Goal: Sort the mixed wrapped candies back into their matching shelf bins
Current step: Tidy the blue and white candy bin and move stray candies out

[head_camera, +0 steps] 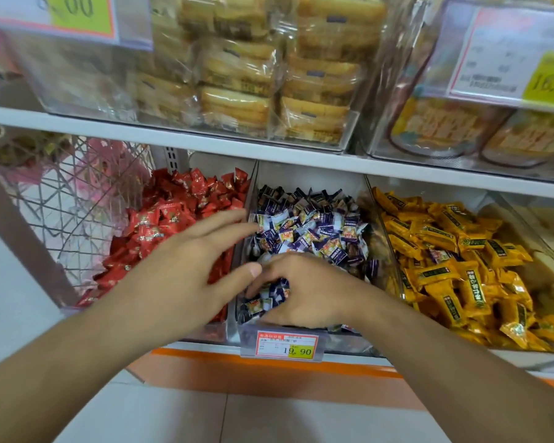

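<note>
my right hand (304,292) grips purple candies (274,294) | their bin (247,334) directly beneath | my left hand (189,260) open, fingers at 10 o'clock over red candies (160,225)

Left grip (192,270) spread, right grip (304,289) curled.

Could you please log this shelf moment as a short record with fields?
left bin: red candies
middle bin: purple candies
right bin: yellow candies
stray: one purple wrapper among the yellow
left hand: fingers extended, over the red and purple bins
right hand: curled on purple candies
price tag: 19.90, middle bin front
</note>
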Action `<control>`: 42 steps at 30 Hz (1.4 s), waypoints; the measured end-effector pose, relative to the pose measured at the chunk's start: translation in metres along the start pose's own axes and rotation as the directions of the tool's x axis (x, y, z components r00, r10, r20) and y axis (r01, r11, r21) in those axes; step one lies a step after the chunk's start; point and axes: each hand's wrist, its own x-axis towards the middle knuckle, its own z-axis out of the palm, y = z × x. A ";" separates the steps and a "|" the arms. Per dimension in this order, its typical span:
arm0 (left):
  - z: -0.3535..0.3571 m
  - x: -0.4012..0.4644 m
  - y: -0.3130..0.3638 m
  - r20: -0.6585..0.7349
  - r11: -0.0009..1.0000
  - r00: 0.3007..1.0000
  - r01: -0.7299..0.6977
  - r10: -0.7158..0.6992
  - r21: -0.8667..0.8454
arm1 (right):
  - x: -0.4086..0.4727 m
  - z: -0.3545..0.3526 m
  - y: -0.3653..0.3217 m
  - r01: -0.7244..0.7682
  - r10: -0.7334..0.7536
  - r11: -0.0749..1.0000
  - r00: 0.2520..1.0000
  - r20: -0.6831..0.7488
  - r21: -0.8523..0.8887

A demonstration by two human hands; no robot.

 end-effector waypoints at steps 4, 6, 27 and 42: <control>0.009 0.000 -0.004 0.030 1.000 0.999 -0.023 0.022 0.004 | 0.012 0.011 0.006 0.035 -0.045 0.996 0.991 -0.123 -0.082; 0.009 0.000 -0.005 0.027 1.000 0.999 -0.018 0.018 0.005 | 0.016 0.012 0.008 0.022 -0.035 0.995 0.990 -0.138 -0.098; 0.013 -0.004 -0.003 0.011 1.000 1.000 -0.014 0.014 0.013 | 0.007 0.008 0.009 0.062 -0.099 0.944 0.990 -0.098 -0.323; 0.009 -0.005 0.002 0.024 1.000 1.000 0.009 -0.009 -0.004 | 0.007 -0.008 0.021 -0.114 -0.053 0.886 0.938 -0.343 -0.449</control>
